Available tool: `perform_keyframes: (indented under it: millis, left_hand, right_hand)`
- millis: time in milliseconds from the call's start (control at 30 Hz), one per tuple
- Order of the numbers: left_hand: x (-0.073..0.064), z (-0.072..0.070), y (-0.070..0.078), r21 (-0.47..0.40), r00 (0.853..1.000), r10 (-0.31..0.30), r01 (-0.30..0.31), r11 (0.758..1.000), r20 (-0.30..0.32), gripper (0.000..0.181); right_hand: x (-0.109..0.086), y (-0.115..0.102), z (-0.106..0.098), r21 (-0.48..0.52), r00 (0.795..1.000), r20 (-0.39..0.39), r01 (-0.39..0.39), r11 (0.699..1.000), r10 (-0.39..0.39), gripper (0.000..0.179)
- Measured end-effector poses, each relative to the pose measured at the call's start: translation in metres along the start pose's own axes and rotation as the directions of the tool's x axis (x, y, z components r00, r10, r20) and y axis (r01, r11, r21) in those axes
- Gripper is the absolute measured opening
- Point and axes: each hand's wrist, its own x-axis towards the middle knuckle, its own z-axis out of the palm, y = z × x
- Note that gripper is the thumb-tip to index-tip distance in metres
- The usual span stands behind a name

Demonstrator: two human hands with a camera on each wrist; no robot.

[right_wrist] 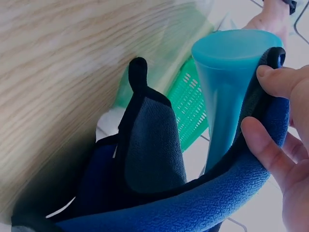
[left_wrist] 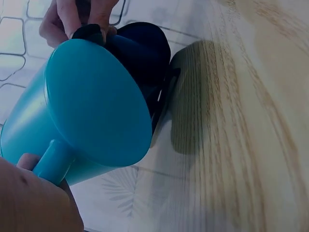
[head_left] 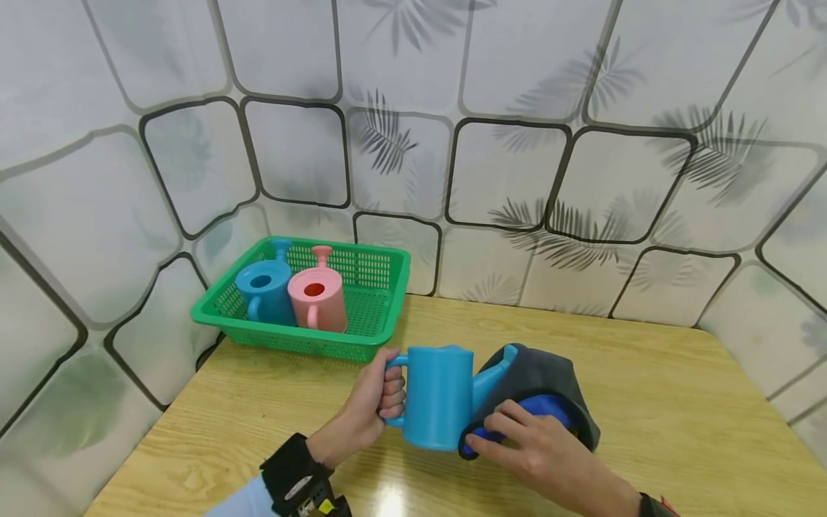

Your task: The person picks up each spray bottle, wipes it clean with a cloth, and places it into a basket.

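Observation:
My left hand (head_left: 377, 395) grips the handle of a light blue watering can (head_left: 439, 398), raised over the table with its spout to the right. In the left wrist view the can's round base (left_wrist: 99, 104) faces the camera. My right hand (head_left: 539, 449) pinches the edge of a thick cloth (head_left: 545, 370), dark grey outside and bright blue inside, with black trim. The cloth drapes behind the spout, whose tip (head_left: 510, 353) shows against the grey side. In the right wrist view, thumb and fingers hold the folded rim, and a black loop (right_wrist: 138, 72) sticks out from the cloth.
A green plastic basket (head_left: 381, 337) stands at the back left of the wooden table (head_left: 659, 402). Inside it are a blue watering can (head_left: 274, 305) and a pink watering can (head_left: 328, 301). A patterned curtain (head_left: 400, 72) encloses the back and sides.

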Motion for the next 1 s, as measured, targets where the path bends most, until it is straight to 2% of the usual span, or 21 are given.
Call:
perform_keyframes:
  millis: [133,267,433,533,733,833,933,1000]
  left_hand:
    - [-0.001,0.001,0.0,0.018,0.999,0.009,-0.01,1.0,0.035,0.05]
    - [-0.002,0.003,-0.001,0.04,0.998,0.013,-0.016,0.999,0.063,0.05]
    - [-0.005,0.006,-0.002,0.081,0.996,0.029,-0.035,0.996,0.079,0.05]
    - [-0.007,0.007,-0.002,0.114,0.994,0.045,-0.056,0.992,0.098,0.051]
    - [-0.008,0.009,-0.004,0.168,0.991,0.081,-0.099,0.981,0.109,0.054]
    - [-0.009,0.009,-0.006,0.178,0.99,0.109,-0.124,0.976,0.091,0.054]
    - [-0.009,0.009,-0.006,0.178,0.987,0.148,-0.156,0.972,0.058,0.055]
    - [-0.008,0.009,-0.006,0.174,0.985,0.167,-0.171,0.97,0.041,0.055]
  right_hand:
    - [0.002,-0.002,-0.001,-0.016,0.999,-0.036,-0.041,0.999,0.04,0.031]
    - [0.007,-0.004,0.0,-0.053,0.991,-0.113,-0.08,0.995,0.074,0.04]
    - [0.01,-0.004,-0.001,-0.072,0.97,-0.201,-0.151,0.986,0.134,0.04]
    - [0.012,-0.002,-0.003,-0.074,0.951,-0.26,-0.192,0.979,0.167,0.042]
    - [0.014,0.003,-0.002,-0.065,0.896,-0.353,-0.312,0.948,0.27,0.045]
    - [0.013,0.004,0.0,0.011,0.853,-0.379,-0.383,0.924,0.359,0.046]
    - [0.013,0.003,0.0,0.128,0.802,-0.381,-0.447,0.885,0.46,0.026]
    - [0.014,0.002,0.0,0.188,0.773,-0.372,-0.48,0.857,0.514,0.024]
